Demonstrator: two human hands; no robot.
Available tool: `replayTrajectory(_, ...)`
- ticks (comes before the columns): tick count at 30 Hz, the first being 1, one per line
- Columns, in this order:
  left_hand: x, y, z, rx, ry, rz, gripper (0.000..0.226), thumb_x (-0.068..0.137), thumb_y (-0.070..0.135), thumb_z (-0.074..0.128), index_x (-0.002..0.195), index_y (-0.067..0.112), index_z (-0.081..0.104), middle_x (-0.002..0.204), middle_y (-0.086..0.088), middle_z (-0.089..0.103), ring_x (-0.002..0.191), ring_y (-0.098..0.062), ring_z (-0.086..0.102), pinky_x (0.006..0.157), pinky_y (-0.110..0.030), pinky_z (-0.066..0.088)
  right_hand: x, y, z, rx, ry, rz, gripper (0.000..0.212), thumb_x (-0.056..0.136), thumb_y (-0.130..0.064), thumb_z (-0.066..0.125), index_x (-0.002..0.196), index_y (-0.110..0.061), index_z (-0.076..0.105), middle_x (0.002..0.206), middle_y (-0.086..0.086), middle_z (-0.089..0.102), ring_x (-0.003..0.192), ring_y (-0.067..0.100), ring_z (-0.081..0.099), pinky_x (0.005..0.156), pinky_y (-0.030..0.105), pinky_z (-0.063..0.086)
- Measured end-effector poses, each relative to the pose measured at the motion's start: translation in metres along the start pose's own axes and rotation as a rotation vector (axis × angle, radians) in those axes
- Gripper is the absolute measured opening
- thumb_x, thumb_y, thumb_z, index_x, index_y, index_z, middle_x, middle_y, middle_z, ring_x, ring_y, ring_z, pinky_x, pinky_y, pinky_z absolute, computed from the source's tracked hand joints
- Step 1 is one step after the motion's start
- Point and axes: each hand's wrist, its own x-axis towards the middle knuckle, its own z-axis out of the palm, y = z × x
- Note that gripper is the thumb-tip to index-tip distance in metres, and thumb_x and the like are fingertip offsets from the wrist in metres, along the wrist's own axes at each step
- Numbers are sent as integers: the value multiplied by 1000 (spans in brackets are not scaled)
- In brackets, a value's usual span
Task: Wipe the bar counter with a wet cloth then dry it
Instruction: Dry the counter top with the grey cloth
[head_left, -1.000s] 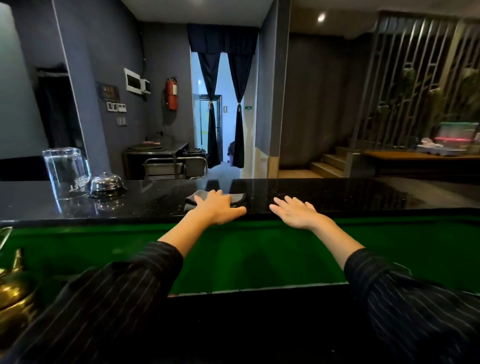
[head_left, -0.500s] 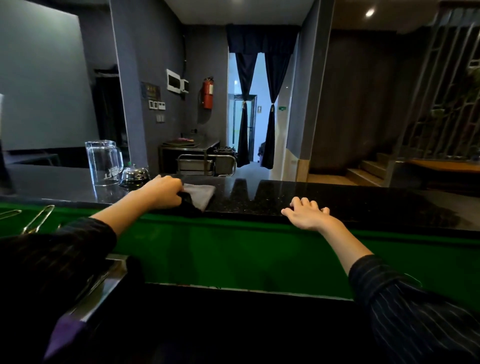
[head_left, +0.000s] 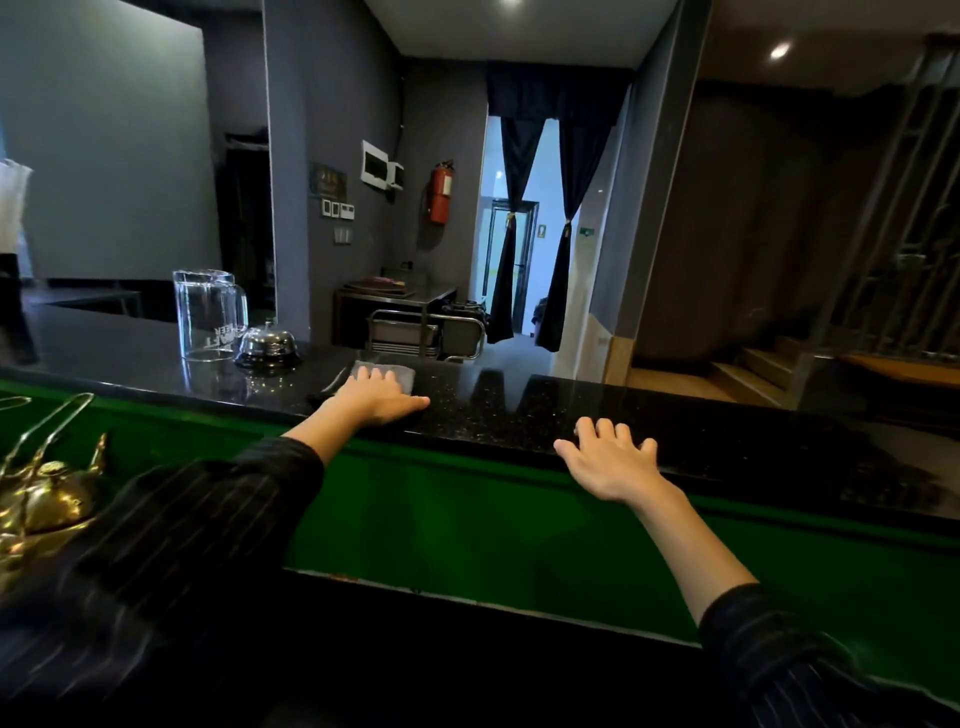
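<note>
Both hands lie flat and grip nothing — the left hand (head_left: 382, 397) presses the grey cloth (head_left: 387, 375) onto the black counter (head_left: 519, 410) left of centre, the right hand (head_left: 610, 457) braces at its near edge — so steady, overlapping strokes should skirt the bell (head_left: 267, 345) and glass jug (head_left: 205, 314) just leftward.

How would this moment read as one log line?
step: wiping | left hand: flat on grey cloth | right hand: braced on black bar counter edge
</note>
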Motion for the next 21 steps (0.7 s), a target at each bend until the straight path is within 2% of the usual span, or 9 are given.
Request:
replayTrajectory(2, 18, 20, 3, -4, -50, 27, 81, 92, 60, 33, 148, 2, 19, 156, -22, 16, 145, -38, 13, 118, -44, 15, -1, 0, 1, -4, 6, -16, 55, 99, -50, 23, 142, -17, 31, 151, 12, 31, 139, 31, 26, 108, 55, 20)
replayTrajectory(8, 18, 123, 20, 8, -44, 231, 71, 94, 49, 35, 146, 2, 25, 154, -23, 23, 143, -37, 22, 117, -44, 19, 1, 2, 2, 10, 22, -23, 56, 98, -51, 25, 142, -17, 33, 150, 12, 32, 139, 31, 25, 108, 56, 20)
replayTrajectory(11, -2, 155, 23, -12, -47, 340, 59, 95, 42, 37, 140, 3, 37, 149, -22, 35, 136, -36, 35, 109, -42, 28, 4, 9, -4, 49, -11, -26, 56, 97, -52, 28, 143, -20, 34, 150, 10, 33, 139, 30, 26, 108, 53, 20)
replayTrajectory(12, -9, 158, 22, -22, -50, 371, 54, 95, 39, 38, 136, 5, 42, 145, -22, 41, 131, -35, 41, 105, -41, 33, 5, 15, -8, 115, -23, -22, 53, 97, -51, 30, 142, -23, 36, 149, 8, 35, 139, 30, 27, 108, 51, 21)
replayTrajectory(14, -18, 151, 15, -57, -58, 409, 48, 94, 39, 41, 134, 12, 47, 139, -19, 48, 123, -34, 48, 98, -38, 37, 6, 38, -22, 400, -54, -7, 47, 98, -46, 34, 140, -27, 39, 145, 9, 42, 133, 28, 35, 104, 45, 27)
replayTrajectory(16, -18, 129, 9, -78, -77, 389, 50, 95, 42, 40, 137, 16, 45, 142, -18, 45, 125, -34, 47, 101, -38, 36, 0, 69, -31, 623, 10, 2, 41, 100, -41, 36, 137, -24, 44, 133, 11, 49, 117, 24, 45, 89, 36, 35)
replayTrajectory(18, -10, 104, 9, -42, -62, 335, 54, 97, 43, 34, 141, 13, 38, 150, -17, 36, 134, -33, 39, 108, -41, 32, -9, 93, -29, 605, 93, 40, 39, 101, -40, 33, 132, -22, 48, 124, 8, 52, 109, 22, 49, 83, 33, 36)
replayTrajectory(21, 0, 97, 14, 17, -23, 299, 56, 98, 41, 27, 140, 5, 35, 153, -18, 30, 139, -33, 32, 111, -44, 28, -13, 106, -15, 344, 116, 109, 49, 100, -48, 27, 138, -23, 44, 140, 8, 48, 129, 26, 44, 100, 44, 37)
